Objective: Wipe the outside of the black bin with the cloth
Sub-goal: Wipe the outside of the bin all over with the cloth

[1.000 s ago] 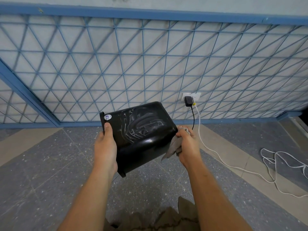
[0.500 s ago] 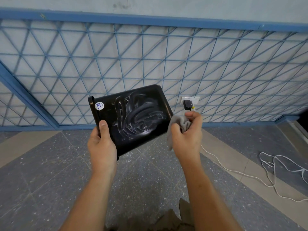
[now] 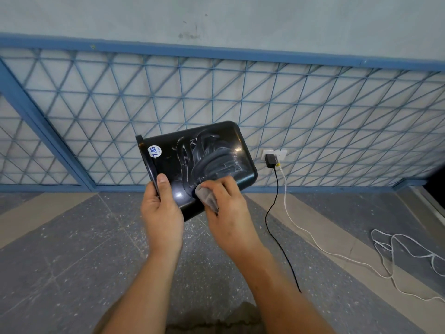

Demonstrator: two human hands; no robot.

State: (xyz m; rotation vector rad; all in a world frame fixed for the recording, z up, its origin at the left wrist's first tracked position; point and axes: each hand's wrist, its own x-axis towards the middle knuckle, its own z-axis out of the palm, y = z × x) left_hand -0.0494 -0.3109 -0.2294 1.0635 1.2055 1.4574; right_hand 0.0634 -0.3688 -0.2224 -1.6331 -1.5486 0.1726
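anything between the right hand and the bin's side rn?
Yes, the grey cloth. The right hand holds it bunched against the side of the black bin, as the head view shows.

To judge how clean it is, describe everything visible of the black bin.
The black bin is glossy plastic with rounded corners, held in the air on its side, rim to the left. A round white sticker reading 7.85 sits near the rim. Pale smears swirl across the side facing the camera. The left hand grips the rim, thumb on the outer wall; the right hand presses a grey cloth against its lower part.
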